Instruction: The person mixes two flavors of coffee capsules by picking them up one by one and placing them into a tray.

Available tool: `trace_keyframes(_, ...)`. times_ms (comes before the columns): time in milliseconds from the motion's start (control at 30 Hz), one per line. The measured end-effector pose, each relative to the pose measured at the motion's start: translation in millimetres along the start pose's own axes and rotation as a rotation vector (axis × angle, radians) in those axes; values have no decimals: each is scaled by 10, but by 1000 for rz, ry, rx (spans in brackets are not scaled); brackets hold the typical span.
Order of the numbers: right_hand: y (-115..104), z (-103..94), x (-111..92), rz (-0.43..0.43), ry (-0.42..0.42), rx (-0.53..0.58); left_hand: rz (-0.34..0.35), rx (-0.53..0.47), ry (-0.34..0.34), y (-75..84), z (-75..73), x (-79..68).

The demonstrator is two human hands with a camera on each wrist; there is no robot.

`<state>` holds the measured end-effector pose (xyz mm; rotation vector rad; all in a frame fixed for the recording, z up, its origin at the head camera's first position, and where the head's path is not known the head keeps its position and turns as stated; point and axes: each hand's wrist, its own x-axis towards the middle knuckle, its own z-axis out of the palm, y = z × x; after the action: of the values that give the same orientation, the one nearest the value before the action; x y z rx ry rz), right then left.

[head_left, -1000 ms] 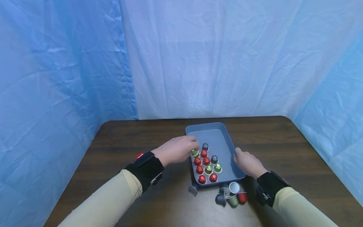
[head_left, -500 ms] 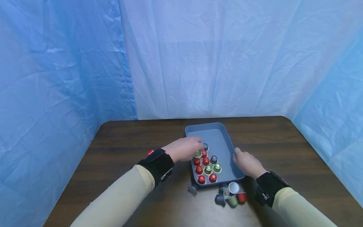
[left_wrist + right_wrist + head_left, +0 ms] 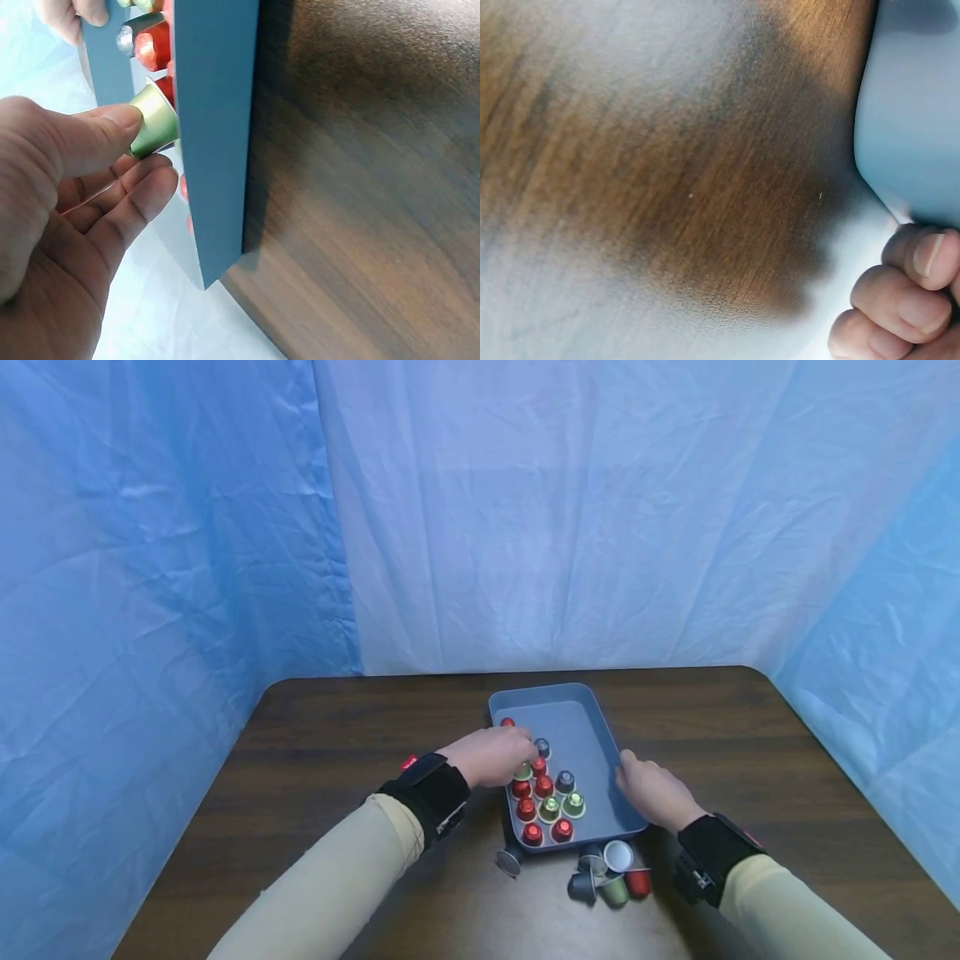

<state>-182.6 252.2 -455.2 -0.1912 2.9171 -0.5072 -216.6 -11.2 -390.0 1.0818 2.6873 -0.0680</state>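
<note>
In the left wrist view, my left hand [image 3: 67,202] pinches a green coffee capsule [image 3: 156,124] between thumb and fingers at the tray's left wall. From the head view the same hand [image 3: 495,757] is over the left part of the blue-grey tray [image 3: 573,697], hiding some of what stands there. Red capsules [image 3: 526,810], green capsules [image 3: 573,805] and dark capsules [image 3: 565,782] stand rim down in its near left part. My right hand [image 3: 658,792] grips the tray's right edge; its curled fingers [image 3: 904,304] show beside the wall in the right wrist view.
Several loose capsules lie in front of the tray, among them a white-faced one [image 3: 618,856], a red one [image 3: 638,883] and a dark one [image 3: 581,887]. Another capsule [image 3: 509,862] lies by the near left corner. Blue sheets [image 3: 562,527] hang around the brown table [image 3: 360,718].
My left hand has shifted right and slightly nearer within the tray, uncovering a red capsule beyond it. The right hand keeps its hold on the tray.
</note>
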Motion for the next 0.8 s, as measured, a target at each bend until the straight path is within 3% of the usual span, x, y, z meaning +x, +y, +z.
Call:
trace_keyframes(167,-3,-2,8,13,-14,12,-11,-25,14,-6,49,36)
trace_keyframes(500,-7,-4,5,11,-9,16,-10,73,82,5,81,65)
trace_keyframes(800,13,11,-2,-6,1,19,24,67,68,-25,129,57)
